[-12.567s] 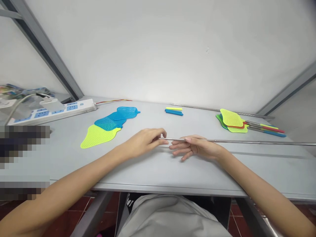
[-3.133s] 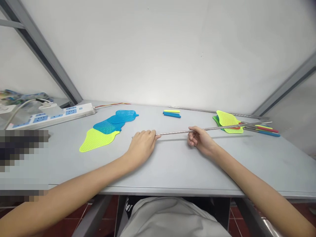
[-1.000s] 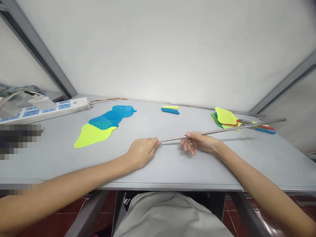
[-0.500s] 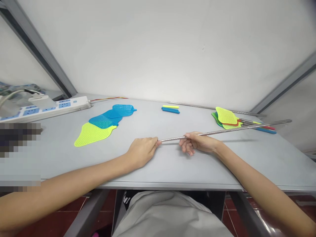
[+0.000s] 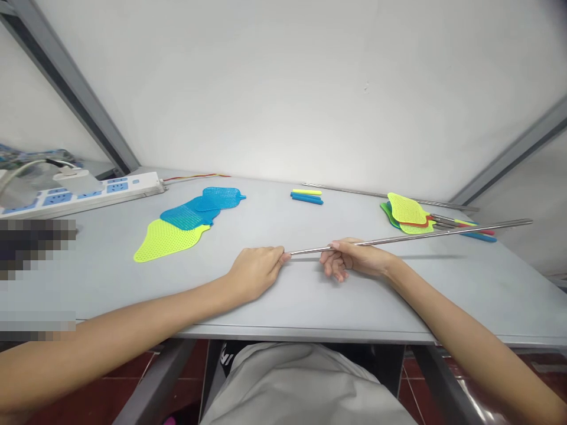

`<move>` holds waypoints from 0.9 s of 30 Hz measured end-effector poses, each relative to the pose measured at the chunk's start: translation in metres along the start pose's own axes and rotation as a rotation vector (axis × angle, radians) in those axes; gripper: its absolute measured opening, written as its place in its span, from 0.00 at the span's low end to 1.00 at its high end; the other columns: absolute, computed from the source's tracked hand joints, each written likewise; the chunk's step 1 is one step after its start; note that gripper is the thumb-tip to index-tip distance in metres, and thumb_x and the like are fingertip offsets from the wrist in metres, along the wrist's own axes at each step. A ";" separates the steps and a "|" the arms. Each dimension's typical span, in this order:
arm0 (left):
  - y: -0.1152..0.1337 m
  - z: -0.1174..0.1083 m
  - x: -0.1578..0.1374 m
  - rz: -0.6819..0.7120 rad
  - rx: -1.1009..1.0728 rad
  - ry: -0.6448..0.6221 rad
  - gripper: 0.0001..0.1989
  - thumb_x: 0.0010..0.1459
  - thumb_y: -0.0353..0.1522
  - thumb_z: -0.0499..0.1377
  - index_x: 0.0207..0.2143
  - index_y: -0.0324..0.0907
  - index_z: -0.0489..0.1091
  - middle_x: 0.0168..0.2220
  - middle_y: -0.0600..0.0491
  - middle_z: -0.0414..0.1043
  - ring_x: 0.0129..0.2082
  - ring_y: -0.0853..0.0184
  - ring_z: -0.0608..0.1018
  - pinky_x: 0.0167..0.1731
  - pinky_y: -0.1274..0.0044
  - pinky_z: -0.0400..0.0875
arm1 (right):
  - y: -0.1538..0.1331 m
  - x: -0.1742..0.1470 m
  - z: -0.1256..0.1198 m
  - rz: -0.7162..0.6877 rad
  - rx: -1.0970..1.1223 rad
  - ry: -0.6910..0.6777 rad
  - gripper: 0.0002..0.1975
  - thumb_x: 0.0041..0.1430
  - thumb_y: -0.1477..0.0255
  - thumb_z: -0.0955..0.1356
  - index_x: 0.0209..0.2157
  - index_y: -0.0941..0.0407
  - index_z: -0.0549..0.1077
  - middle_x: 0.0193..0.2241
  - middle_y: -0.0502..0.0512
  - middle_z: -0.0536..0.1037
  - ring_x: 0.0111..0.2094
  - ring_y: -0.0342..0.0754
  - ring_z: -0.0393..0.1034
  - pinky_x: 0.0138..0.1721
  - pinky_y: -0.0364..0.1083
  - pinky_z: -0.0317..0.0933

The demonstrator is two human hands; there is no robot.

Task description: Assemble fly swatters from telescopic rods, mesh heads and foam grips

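A long thin metal rod (image 5: 416, 237) runs from my left hand out to the right above the table. My left hand (image 5: 257, 271) is closed around its left end, which the fingers hide. With thumb and forefinger, my right hand (image 5: 349, 258) pinches the rod a little further along; its other fingers curl loosely below. Beyond my left hand lie two blue fly swatter heads (image 5: 190, 213) and a yellow one (image 5: 168, 241), overlapping. Under the rod's far part is a stack of fly swatters (image 5: 407, 211) in yellow, green and red, with metal stems and coloured handles.
Short yellow and blue tubes (image 5: 306, 199) lie at the middle back. Behind them, more metal rods (image 5: 354, 190) rest along the wall. A white power strip (image 5: 124, 188) with a plug sits at the left. The grey table's front edge (image 5: 310, 333) is close to my body.
The rod's far right end has dipped slightly and shifted a little to the right. Both hands stay in nearly the same place on it.
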State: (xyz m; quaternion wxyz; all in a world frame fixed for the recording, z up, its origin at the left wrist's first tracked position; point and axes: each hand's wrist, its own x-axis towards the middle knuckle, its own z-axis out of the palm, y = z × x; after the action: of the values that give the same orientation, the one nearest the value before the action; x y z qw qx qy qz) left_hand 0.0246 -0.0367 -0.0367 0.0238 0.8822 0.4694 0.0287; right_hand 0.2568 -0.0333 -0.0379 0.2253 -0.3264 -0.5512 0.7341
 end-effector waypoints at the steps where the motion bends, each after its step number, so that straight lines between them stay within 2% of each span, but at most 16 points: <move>1: 0.000 0.000 0.000 -0.001 0.002 -0.001 0.21 0.58 0.40 0.34 0.28 0.41 0.61 0.24 0.53 0.68 0.25 0.67 0.71 0.20 0.78 0.54 | 0.000 0.000 0.000 0.000 0.000 -0.001 0.18 0.56 0.65 0.57 0.34 0.64 0.69 0.26 0.60 0.73 0.20 0.42 0.67 0.18 0.40 0.55; 10: -0.003 0.004 0.001 0.030 0.023 0.022 0.21 0.58 0.40 0.33 0.28 0.42 0.60 0.25 0.53 0.68 0.24 0.67 0.70 0.20 0.78 0.53 | 0.001 0.001 0.002 -0.013 -0.017 -0.012 0.18 0.56 0.65 0.56 0.34 0.64 0.68 0.26 0.60 0.73 0.21 0.42 0.67 0.19 0.40 0.56; 18: -0.001 0.000 0.001 0.012 -0.058 0.004 0.21 0.58 0.40 0.33 0.28 0.42 0.61 0.24 0.53 0.67 0.24 0.68 0.69 0.21 0.78 0.54 | -0.005 0.002 0.006 -0.015 -0.076 -0.018 0.20 0.55 0.63 0.56 0.34 0.64 0.68 0.27 0.61 0.73 0.22 0.43 0.67 0.20 0.40 0.56; 22: 0.001 -0.003 0.003 0.015 -0.115 0.009 0.22 0.58 0.40 0.33 0.26 0.42 0.61 0.22 0.54 0.66 0.23 0.68 0.69 0.21 0.78 0.55 | -0.008 0.004 0.007 -0.056 -0.083 0.067 0.20 0.55 0.63 0.55 0.30 0.64 0.69 0.24 0.60 0.73 0.23 0.44 0.67 0.21 0.41 0.57; 27: 0.001 -0.008 0.006 0.040 -0.194 -0.002 0.23 0.57 0.42 0.33 0.24 0.41 0.62 0.22 0.54 0.65 0.22 0.70 0.68 0.22 0.78 0.56 | -0.007 0.007 0.007 -0.121 -0.101 0.244 0.18 0.54 0.64 0.56 0.20 0.61 0.66 0.18 0.55 0.69 0.21 0.44 0.66 0.22 0.42 0.57</move>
State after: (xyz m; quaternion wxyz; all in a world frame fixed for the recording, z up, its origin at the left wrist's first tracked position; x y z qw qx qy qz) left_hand 0.0284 -0.0326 -0.0283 0.1090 0.8851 0.4465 0.0734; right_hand 0.2470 -0.0312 -0.0314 0.3177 -0.3903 -0.5747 0.6453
